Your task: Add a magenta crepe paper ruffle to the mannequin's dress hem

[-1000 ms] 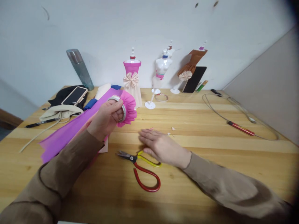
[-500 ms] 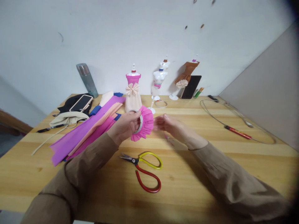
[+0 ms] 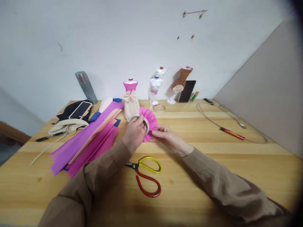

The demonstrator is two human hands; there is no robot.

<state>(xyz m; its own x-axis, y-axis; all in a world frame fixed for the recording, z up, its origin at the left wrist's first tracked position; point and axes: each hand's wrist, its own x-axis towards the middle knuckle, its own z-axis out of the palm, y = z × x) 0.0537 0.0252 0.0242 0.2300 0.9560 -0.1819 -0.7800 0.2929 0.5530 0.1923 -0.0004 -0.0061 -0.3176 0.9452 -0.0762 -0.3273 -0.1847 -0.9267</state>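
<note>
Left hand (image 3: 135,131) in a grip on the grey ring (image 3: 147,125), right hand (image 3: 167,138) in a pinch at the pink ruffle (image 3: 151,117)

Pink ruffle (image 3: 152,118): matt, crinkled, cloth or paper unclear. Grey ring (image 3: 147,125): smooth. Scissors (image 3: 134,166): metal blades (image 3: 129,164), glossy plastic-looking handles (image 3: 151,195). Surface (image 3: 201,170): smooth wood, faint sheen. White mannequin (image 3: 156,83): glossy, plastic-looking.
</note>
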